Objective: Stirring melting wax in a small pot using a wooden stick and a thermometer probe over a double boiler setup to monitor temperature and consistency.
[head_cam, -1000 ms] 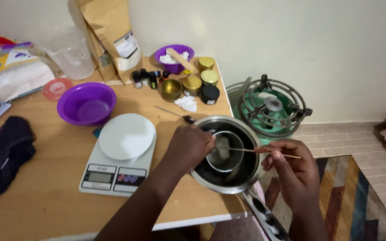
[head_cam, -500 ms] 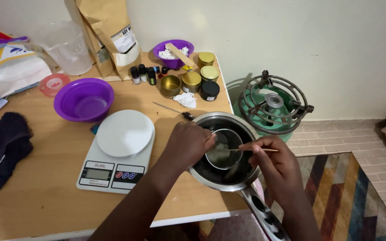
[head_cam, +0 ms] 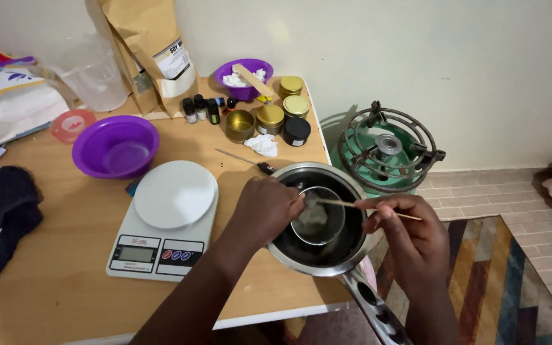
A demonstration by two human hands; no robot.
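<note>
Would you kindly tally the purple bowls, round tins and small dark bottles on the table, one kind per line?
Purple bowls: 2, the large empty one and the smaller one at the back holding white pieces.
Round tins: 5, four gold and one black.
Small dark bottles: 4, in a row.
Total: 11

Purple bowl; white scale; silver pot, dark inside; green stove; 3 gold tins; multicolour striped rug.
</note>
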